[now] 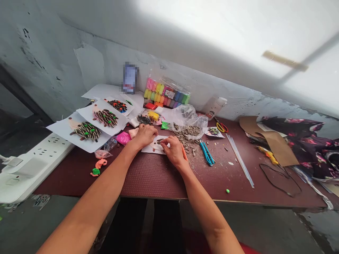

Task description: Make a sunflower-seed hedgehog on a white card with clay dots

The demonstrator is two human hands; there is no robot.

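A small white card (152, 149) with brown dots on it lies flat on the table between my hands. My left hand (145, 136) is closed over the card's far left edge, its fingers curled together; whatever they hold is hidden. Thumb and forefinger of my right hand (173, 150) pinch together over the card, at a dark sunflower seed (159, 140). Just beyond that hand spreads a heap of striped sunflower seeds (189, 132), partly under a clear plastic bag (189, 116). An orange object (184, 153) shows beside my right hand, mostly covered by it.
Seed-covered hedgehog cards (88, 132) overlap at the left, near a white power strip (34, 162). Colored clay packs (165, 93) stand against the wall. To the right lie a blue cutter (207, 153), scissors (221, 126), glue sticks (240, 160) and a yellow glue gun (268, 155).
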